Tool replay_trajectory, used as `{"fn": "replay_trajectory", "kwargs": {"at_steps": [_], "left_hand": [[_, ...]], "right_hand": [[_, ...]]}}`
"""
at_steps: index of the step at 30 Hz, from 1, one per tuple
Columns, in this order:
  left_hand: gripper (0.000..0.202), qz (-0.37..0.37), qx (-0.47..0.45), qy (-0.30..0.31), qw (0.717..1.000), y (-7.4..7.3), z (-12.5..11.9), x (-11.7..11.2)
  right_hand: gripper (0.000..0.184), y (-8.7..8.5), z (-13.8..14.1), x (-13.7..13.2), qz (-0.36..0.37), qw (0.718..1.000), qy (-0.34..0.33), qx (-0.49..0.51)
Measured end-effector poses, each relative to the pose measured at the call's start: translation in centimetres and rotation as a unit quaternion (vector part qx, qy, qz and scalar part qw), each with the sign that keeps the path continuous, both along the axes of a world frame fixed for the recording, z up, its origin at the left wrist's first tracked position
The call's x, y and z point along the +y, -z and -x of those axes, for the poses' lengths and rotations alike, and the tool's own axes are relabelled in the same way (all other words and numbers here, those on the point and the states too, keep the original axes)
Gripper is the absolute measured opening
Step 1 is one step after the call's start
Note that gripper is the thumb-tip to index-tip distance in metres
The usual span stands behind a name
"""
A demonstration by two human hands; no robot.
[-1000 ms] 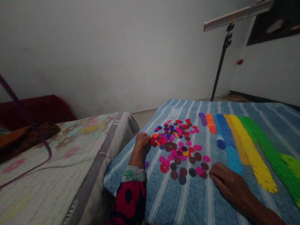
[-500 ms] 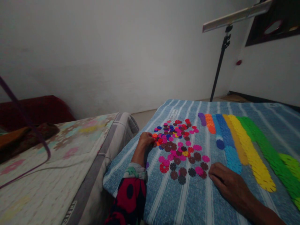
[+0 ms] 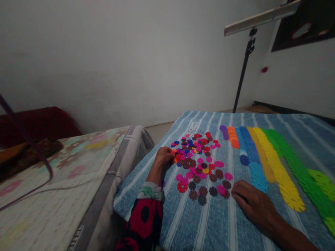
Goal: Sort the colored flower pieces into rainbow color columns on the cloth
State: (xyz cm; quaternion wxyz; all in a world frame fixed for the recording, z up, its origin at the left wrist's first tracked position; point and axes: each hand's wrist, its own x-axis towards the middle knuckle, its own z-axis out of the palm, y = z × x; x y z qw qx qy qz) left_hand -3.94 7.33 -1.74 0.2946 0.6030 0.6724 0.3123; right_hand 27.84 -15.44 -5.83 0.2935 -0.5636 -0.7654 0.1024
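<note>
The left hand [image 3: 164,156] is at the left edge of a loose spread of notched flower discs [image 3: 206,171] on the blue striped cloth [image 3: 220,223], its fingers bunched against the orange and red ones (whether they are clamped on a disc, I cannot tell). The right hand [image 3: 252,200] rests on the cloth, fingers curled together, just beside a brown disc [image 3: 226,184]. Farther right lie overlapping rows, including a yellow row [image 3: 276,169] and a green row [image 3: 300,174].
</note>
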Motion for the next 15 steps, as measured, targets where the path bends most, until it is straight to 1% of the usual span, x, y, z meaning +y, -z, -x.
{"fn": "replay_trajectory", "kwargs": {"at_steps": [5, 8, 11, 15], "left_hand": [[0.013, -0.008, -0.054, 0.017, 0.998, -0.35, -0.81, -0.31], [0.021, -0.024, -0.084, 0.038, 0.995, -0.45, -0.81, -0.26], [0.032, -0.04, -0.085, 0.045, 0.995, -0.33, -0.51, -0.1], [0.031, -0.042, -0.066, 0.027, 0.997, 0.14, -0.01, 0.1]], "right_hand": [[0.029, -0.32, 0.1, -0.02, -0.009, 1.0, -0.002, 0.005], [0.029, -0.61, 0.21, -0.03, -0.011, 1.0, -0.001, 0.006], [0.029, -0.69, 0.28, -0.03, -0.016, 1.0, -0.001, 0.009], [0.028, -0.63, 0.3, -0.02, -0.021, 1.0, 0.001, 0.004]]}}
